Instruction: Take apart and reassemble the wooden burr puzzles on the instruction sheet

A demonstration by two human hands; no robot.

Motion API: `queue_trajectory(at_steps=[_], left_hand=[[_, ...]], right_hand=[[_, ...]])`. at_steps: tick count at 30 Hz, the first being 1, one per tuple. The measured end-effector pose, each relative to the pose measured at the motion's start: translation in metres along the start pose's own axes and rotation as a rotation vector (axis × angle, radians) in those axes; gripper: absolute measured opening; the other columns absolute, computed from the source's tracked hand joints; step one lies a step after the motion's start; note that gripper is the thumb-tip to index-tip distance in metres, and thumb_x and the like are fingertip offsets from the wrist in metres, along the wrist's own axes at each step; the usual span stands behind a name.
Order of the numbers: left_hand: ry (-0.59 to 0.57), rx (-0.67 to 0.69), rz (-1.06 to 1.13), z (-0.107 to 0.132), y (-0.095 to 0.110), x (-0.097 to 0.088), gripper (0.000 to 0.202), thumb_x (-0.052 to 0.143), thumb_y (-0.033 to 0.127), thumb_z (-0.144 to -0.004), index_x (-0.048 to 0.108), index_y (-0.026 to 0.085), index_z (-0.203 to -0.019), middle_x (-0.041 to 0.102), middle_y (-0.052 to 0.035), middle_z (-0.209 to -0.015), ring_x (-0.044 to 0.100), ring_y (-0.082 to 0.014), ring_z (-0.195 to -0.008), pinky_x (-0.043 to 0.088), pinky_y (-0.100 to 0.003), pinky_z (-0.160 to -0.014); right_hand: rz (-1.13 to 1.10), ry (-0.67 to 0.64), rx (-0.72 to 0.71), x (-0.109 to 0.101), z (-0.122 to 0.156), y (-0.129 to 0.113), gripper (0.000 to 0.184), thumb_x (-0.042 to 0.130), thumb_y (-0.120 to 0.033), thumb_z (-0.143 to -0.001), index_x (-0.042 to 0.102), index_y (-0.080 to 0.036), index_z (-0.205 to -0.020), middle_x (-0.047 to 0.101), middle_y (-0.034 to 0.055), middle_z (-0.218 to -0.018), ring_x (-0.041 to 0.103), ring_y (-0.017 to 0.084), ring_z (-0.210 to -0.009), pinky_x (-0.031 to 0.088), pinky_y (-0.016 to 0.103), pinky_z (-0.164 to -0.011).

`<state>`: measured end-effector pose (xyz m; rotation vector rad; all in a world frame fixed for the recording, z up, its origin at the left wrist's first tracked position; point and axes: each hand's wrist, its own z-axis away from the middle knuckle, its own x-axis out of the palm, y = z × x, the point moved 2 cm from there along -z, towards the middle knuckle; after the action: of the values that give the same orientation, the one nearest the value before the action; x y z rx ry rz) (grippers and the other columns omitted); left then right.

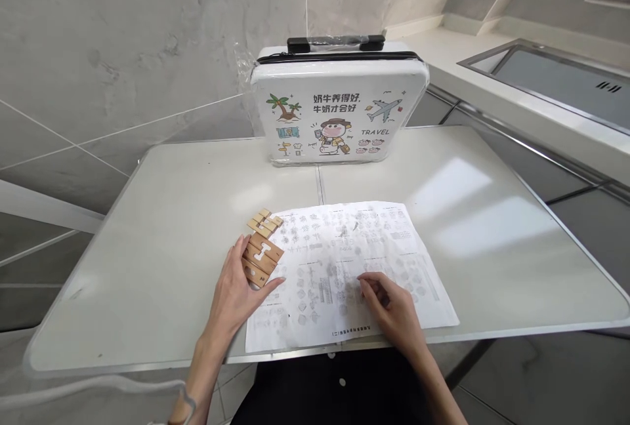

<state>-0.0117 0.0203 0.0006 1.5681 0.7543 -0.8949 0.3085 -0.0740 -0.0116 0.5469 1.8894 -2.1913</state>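
My left hand (239,288) lies around the left and near sides of flat brown wooden pieces (263,255), its thumb stretched out over the paper and apart from the fingers. These pieces are placed side by side, with a white I-shaped gap between them and small numbers on them. Just beyond, lighter wooden pieces (264,222) lie in a similar group with gaps. On the printed sheet (339,307) rests my right hand (391,307), its fingers loosely curled in and the thumb near the index fingertip. I see nothing in it.
The creased sheet, covered with small diagrams, lies at the near edge of a pale table (147,267). At the back stands a white suitcase (339,103) with cartoon prints, partly wrapped in clear plastic. A tiled wall rises behind, and a white counter (522,103) runs along the right.
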Motion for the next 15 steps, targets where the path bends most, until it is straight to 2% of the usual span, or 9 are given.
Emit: queue_trajectory(at_steps=[4, 8, 12, 15], left_hand=[[0.028, -0.102, 0.02, 0.002, 0.016, 0.004, 0.118, 0.079, 0.064, -0.084, 0.007, 0.029, -0.17, 0.045, -0.0167, -0.166, 0.051, -0.0429, -0.147, 0.054, -0.06, -0.11], [0.08, -0.152, 0.033, 0.003, 0.028, 0.009, 0.111, 0.077, 0.062, -0.086, 0.013, 0.028, -0.169, 0.048, -0.0176, -0.163, 0.053, -0.0431, -0.146, 0.054, -0.06, -0.109], [0.071, -0.184, 0.042, 0.006, 0.037, 0.012, 0.113, 0.078, 0.065, -0.085, 0.013, 0.027, -0.17, 0.043, -0.0198, -0.167, 0.048, -0.0445, -0.15, 0.051, -0.063, -0.113], [0.065, -0.199, 0.073, 0.01, 0.043, 0.012, 0.118, 0.079, 0.065, -0.084, 0.008, 0.029, -0.171, 0.037, -0.0198, -0.171, 0.044, -0.0442, -0.153, 0.05, -0.063, -0.115]], right_hand=[[0.009, -0.005, -0.004, 0.0, 0.0, -0.003, 0.032, 0.053, -0.049, -0.108, 0.071, -0.022, -0.107, 0.073, 0.0058, -0.082, 0.066, 0.022, -0.07, 0.053, 0.033, -0.062], [0.034, 0.01, -0.014, -0.007, -0.002, -0.008, 0.033, 0.053, -0.05, -0.108, 0.07, -0.023, -0.107, 0.073, 0.0063, -0.083, 0.067, 0.023, -0.072, 0.054, 0.034, -0.064], [0.062, 0.039, -0.005, -0.014, -0.004, -0.014, 0.032, 0.053, -0.05, -0.108, 0.07, -0.023, -0.11, 0.074, 0.0067, -0.085, 0.069, 0.024, -0.075, 0.054, 0.033, -0.064], [0.02, -0.026, -0.017, -0.008, -0.006, -0.017, 0.031, 0.053, -0.048, -0.108, 0.07, -0.023, -0.111, 0.074, 0.0065, -0.087, 0.069, 0.023, -0.075, 0.055, 0.032, -0.063]])
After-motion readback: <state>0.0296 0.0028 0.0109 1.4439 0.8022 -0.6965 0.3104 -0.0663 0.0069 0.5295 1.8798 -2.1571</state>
